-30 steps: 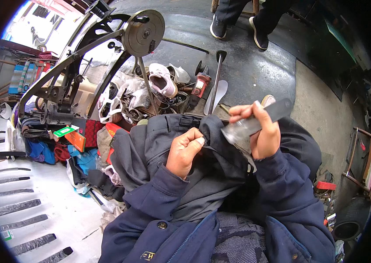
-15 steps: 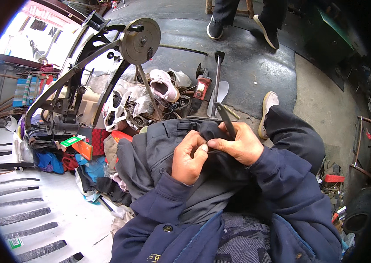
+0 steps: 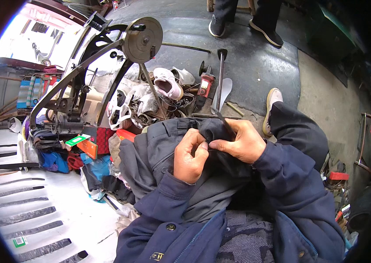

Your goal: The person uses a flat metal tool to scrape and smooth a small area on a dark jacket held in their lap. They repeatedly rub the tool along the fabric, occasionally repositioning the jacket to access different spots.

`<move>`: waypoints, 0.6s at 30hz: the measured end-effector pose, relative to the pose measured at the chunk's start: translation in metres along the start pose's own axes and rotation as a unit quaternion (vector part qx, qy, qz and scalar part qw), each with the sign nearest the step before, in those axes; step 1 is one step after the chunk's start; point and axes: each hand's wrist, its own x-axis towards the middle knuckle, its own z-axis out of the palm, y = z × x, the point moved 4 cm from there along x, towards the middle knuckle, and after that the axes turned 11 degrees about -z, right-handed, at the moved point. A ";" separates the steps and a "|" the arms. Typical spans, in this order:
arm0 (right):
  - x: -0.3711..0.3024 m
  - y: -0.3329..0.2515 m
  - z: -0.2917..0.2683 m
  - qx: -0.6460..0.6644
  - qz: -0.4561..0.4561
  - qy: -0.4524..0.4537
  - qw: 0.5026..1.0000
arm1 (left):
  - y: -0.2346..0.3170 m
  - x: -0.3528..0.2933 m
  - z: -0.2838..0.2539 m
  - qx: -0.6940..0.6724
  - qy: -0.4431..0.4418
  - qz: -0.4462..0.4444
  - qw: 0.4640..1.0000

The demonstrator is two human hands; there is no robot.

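Dark grey trousers [image 3: 155, 147] lie bunched across my lap, a belt loop or similar tab showing near the top edge. My left hand [image 3: 190, 155] is closed in a pinch on the cloth, thumb against the fingers. Just to its right, my right hand [image 3: 243, 142] grips a dark flat metal strip [image 3: 225, 122], which sticks up from between thumb and forefinger. That thumb presses toward the same spot of fabric, close to my left fingertips. Whatever lies between the fingertips is too small to make out, and the strip's lower end is hidden.
A hand-wheel sewing machine [image 3: 69, 103] stands at the left. Ahead are a white shoe [image 3: 168, 84], a red angle grinder [image 3: 205, 85] and a metal post [image 3: 219, 79]. Dark strips [image 3: 25, 217] lie on a white sheet at left. Another person's shoes [image 3: 266, 34] are at the top.
The metal strip has tilted and now appears narrower. My left thumb and forefinger have shifted slightly at the cloth. The whole view has moved a little; both hands stay at the same place on the trousers.
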 end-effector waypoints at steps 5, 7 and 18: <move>-0.007 0.003 -0.005 -0.052 0.001 0.006 0.999 | 0.001 0.001 0.001 0.015 -0.005 0.009 1.000; -0.007 0.003 -0.006 -0.051 0.012 0.034 0.998 | 0.000 0.001 0.003 0.001 -0.023 -0.004 1.000; -0.007 0.007 -0.002 0.193 0.104 -0.056 0.974 | -0.007 0.001 0.000 -0.052 -0.038 -0.022 0.998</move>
